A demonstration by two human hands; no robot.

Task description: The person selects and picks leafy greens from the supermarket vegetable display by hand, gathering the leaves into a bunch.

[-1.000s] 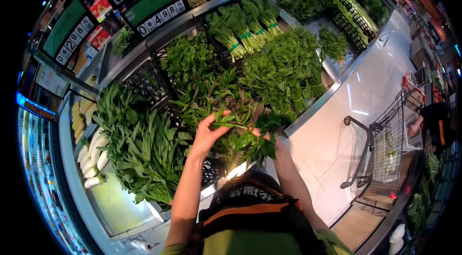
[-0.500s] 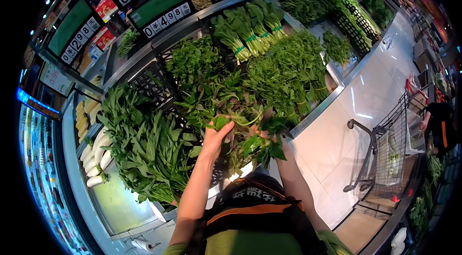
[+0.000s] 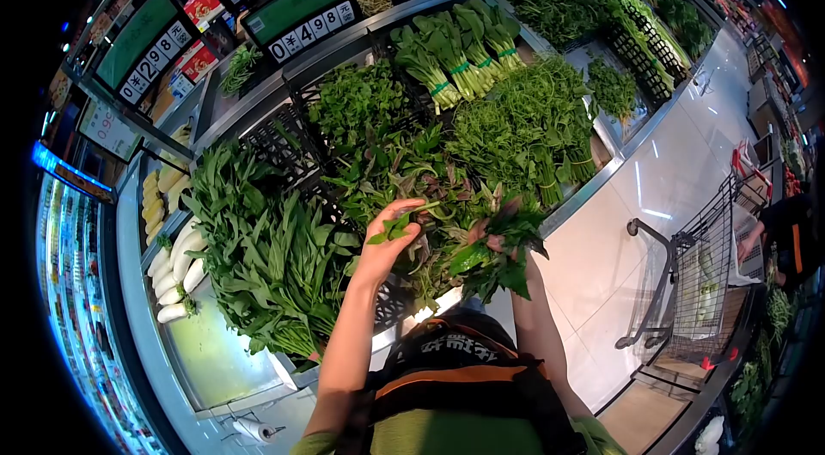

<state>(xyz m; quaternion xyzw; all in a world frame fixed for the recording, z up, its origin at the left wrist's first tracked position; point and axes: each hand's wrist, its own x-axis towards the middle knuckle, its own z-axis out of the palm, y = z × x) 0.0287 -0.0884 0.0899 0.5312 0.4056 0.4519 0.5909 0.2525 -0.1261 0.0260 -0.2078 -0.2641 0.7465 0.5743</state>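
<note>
My left hand (image 3: 384, 247) is curled over the pile of leafy greens (image 3: 378, 171), with a small green sprig (image 3: 396, 227) between thumb and fingers. A pale stem reaches from the sprig toward the right. My right hand (image 3: 496, 243) is closed around a bunch of dark green and purplish leaves (image 3: 507, 270), which covers most of the hand. Both hands are above the near edge of the vegetable display. To the left of my left hand lies a heap of long-leaved greens (image 3: 275, 257).
Bok choy bundles (image 3: 460, 64) and feathery greens (image 3: 520, 124) lie beyond the hands. White radishes (image 3: 180, 262) are at far left. Price signs (image 3: 314, 25) hang over the back. A shopping cart (image 3: 700, 274) stands on the tiled floor at right, near another person (image 3: 786, 236).
My right hand has moved slightly right with its bunch, away from my left hand. The left fingers are raised and more curved around the sprig. The whole view has shifted a little.
</note>
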